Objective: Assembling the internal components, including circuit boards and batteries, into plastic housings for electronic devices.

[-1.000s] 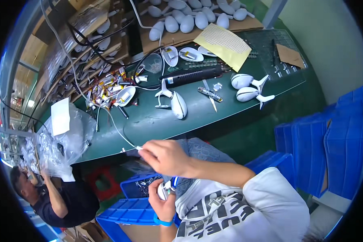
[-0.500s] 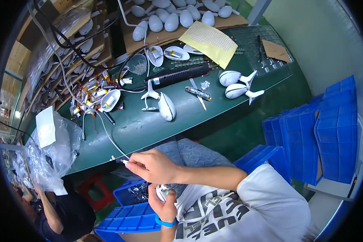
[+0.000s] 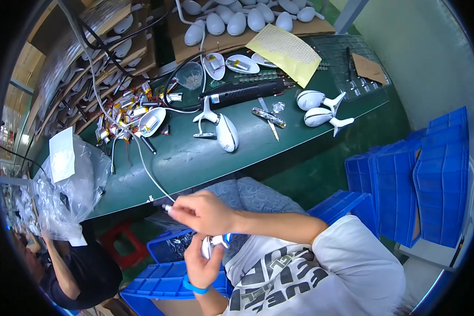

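My right hand point(image 3: 204, 212) reaches in from the right, fingers pinched round the end of a thin white cable point(image 3: 151, 174). A small pale plug point(image 3: 167, 208) pokes out past its fingertips. Below it is my left hand point(image 3: 203, 266), with a blue band on the wrist. Its fingers close round a small white plastic device point(image 3: 208, 246), mostly hidden by the hand, with a bright blue patch at one end. Both hands are close together over my lap, off the table's near edge. The plug and the device are apart.
A green table point(image 3: 179, 171) carries a white egg-shaped device point(image 3: 227, 134) with a forked tail, two more at right point(image 3: 317, 117), a black tool point(image 3: 242, 94), a battery pile point(image 3: 126, 118) and a plastic bag point(image 3: 84, 168). Blue crates point(image 3: 395, 184) stand right. Another person point(image 3: 81, 274) sits left.
The view has shifted slightly. My left hand has turned the white device, and a bright blue patch now shows on it. My right hand still grips the cable end.
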`<state>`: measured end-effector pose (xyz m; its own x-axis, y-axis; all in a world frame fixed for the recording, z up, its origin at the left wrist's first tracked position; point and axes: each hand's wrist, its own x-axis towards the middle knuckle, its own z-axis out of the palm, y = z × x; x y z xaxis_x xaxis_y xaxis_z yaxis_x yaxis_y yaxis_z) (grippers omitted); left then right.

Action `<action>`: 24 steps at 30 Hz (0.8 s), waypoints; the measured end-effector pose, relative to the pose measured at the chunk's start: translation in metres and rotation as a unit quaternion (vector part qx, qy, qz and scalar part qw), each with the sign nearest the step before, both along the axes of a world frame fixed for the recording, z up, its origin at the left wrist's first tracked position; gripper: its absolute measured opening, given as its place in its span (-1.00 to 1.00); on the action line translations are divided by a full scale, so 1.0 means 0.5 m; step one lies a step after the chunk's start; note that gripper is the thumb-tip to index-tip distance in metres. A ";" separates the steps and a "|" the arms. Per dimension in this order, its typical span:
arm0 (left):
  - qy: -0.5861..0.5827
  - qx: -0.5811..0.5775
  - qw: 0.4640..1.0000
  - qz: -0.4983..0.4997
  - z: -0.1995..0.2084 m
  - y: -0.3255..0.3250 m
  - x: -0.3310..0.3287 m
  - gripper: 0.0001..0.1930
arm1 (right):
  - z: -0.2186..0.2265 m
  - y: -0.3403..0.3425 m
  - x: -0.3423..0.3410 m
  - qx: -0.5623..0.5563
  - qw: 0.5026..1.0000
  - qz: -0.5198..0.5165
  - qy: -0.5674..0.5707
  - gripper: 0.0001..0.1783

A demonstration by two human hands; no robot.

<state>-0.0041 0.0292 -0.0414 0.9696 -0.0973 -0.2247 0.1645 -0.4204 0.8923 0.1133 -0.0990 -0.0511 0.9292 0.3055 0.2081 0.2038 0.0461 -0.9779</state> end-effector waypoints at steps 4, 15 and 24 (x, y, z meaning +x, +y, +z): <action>-0.058 -0.363 0.908 0.201 0.035 0.055 -0.015 -0.47 | 0.021 -0.046 0.025 0.040 0.993 -0.032 0.108 -0.79; 0.032 -0.719 0.594 0.359 0.024 0.015 0.127 -0.80 | 0.031 -0.031 -0.070 -0.001 0.972 0.208 0.108 -0.75; 0.022 -0.690 0.626 0.364 0.014 0.013 0.138 -0.79 | 0.024 -0.024 -0.062 -0.019 0.975 0.190 0.112 -0.70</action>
